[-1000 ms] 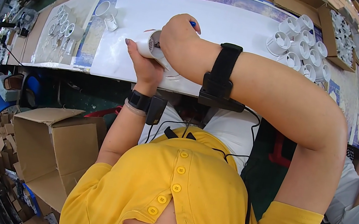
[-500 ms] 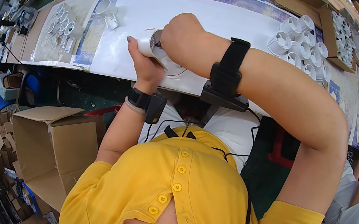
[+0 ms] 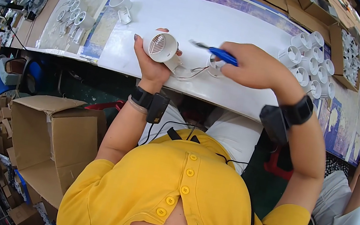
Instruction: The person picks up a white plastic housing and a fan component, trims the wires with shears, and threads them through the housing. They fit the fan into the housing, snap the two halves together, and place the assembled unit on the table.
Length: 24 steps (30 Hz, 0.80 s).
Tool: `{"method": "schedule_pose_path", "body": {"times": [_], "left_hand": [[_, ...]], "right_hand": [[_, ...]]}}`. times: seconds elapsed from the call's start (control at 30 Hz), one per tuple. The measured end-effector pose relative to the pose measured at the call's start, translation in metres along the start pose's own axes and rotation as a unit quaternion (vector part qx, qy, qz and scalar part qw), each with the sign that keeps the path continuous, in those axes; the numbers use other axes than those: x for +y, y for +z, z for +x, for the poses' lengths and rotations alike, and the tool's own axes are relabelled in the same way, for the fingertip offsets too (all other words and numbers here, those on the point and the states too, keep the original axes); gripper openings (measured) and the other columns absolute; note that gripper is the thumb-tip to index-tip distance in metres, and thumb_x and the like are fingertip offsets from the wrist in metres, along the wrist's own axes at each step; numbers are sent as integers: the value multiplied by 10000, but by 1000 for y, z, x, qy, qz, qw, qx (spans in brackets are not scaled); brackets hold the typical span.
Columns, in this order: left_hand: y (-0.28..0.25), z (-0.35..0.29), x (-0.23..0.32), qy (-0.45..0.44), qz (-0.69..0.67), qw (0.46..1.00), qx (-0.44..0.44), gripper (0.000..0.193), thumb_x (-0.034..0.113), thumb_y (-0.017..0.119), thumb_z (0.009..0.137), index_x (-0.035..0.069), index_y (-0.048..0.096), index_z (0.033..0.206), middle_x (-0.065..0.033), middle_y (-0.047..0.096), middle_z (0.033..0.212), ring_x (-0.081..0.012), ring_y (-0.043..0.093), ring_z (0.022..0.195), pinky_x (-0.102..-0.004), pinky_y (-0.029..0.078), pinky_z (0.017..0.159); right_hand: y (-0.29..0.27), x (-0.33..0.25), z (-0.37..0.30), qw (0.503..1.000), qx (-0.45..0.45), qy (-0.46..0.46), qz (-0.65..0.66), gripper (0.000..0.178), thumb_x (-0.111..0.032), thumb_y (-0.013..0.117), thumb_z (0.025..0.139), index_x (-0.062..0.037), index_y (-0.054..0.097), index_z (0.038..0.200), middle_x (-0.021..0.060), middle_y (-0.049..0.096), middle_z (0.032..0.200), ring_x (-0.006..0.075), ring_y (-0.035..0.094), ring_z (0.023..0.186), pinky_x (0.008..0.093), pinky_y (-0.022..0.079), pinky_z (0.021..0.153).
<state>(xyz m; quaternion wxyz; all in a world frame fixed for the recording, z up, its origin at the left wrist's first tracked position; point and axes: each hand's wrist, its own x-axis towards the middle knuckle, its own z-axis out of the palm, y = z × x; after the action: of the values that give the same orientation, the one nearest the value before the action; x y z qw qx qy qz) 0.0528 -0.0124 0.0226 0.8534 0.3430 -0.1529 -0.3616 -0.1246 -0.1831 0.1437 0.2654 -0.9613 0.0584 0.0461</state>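
My left hand (image 3: 153, 68) is wrapped round a white plastic cylinder (image 3: 170, 48), tilted so its open mouth and the slotted grille inside face up. My right hand (image 3: 251, 67) grips a blue-handled tool (image 3: 222, 55), its thin metal tip pointing left toward the cylinder but apart from it. The tip is blurred, so the tool's exact kind cannot be told. Thin wires (image 3: 195, 73) run from the cylinder's side to a small round white part (image 3: 215, 66) on the table, partly hidden behind my right hand.
A white sheet (image 3: 174, 8) covers the middle of the table. Several white cylinders (image 3: 312, 65) cluster at the right beside a cardboard box of small parts (image 3: 349, 58). More stand at the far edge and at the left. An open cardboard box (image 3: 58, 134) sits lower left; another person (image 3: 342, 204) sits at the right.
My right hand has come out of the cylinder's mouth and swung right, bringing the blue-handled tool into sight. My left hand still holds the cylinder, its mouth now turned more upward.
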Motion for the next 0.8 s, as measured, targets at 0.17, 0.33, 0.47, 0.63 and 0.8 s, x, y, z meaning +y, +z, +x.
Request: {"method": "schedule_pose_path", "body": {"times": [0.17, 0.33, 0.47, 0.63, 0.8], "left_hand": [[10, 1, 14, -14, 53, 998, -3, 667, 640, 282, 905, 70, 562, 1109, -75, 634, 922, -232, 615, 766, -379, 525, 649], [18, -8, 94, 236, 610, 753, -71, 568, 543, 472, 907, 40, 568, 1152, -77, 644, 967, -237, 639, 823, -328, 509, 709], [10, -19, 121, 284, 714, 638, -44, 546, 506, 513, 913, 27, 570, 1170, -77, 644, 1010, -226, 635, 858, -312, 500, 739], [-3, -19, 117, 179, 525, 832, 6, 568, 523, 480, 932, 23, 568, 1188, -88, 642, 1062, -225, 624, 910, -312, 493, 764], [-2, -10, 87, 71, 277, 957, 45, 650, 600, 372, 937, 37, 560, 1200, -125, 624, 1103, -238, 617, 931, -346, 498, 785]], "right_hand": [[39, 21, -29, 934, 219, 267, -89, 382, -351, 621, 830, -12, 577, 1002, 190, 620, 854, 327, 616, 788, 412, 494, 677], [78, 48, -38, 911, 225, 283, -197, 404, -374, 635, 826, -22, 583, 1016, 168, 595, 907, 310, 593, 840, 387, 491, 687], [88, 56, -31, 879, 311, 239, -272, 387, -379, 659, 798, -27, 572, 933, 95, 548, 863, 276, 569, 846, 373, 491, 690], [88, 61, -34, 858, 356, 221, -299, 427, -350, 660, 800, -12, 577, 1047, 117, 579, 953, 289, 560, 902, 406, 449, 777], [78, 47, -34, 869, 423, 118, -228, 457, -284, 675, 801, -6, 560, 1145, 139, 606, 1034, 301, 572, 921, 413, 440, 807]]}}
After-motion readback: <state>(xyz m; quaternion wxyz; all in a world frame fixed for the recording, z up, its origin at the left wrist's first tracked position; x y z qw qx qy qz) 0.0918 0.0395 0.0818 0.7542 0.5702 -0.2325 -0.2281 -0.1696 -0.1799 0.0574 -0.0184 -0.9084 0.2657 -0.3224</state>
